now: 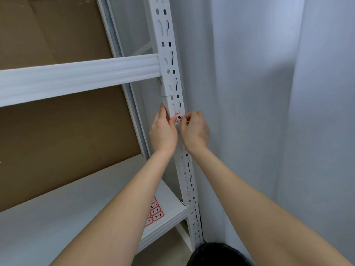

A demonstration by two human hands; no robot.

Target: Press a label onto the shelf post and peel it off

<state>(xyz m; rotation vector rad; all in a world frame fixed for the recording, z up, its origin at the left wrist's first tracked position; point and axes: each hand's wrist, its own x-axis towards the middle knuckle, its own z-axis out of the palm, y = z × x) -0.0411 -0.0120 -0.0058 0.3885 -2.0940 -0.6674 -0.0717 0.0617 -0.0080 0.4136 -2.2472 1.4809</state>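
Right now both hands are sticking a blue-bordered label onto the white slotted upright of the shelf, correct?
Not quite: the head view shows the label has a red border, not blue. The left hand and right hand do hold it against the white slotted upright.
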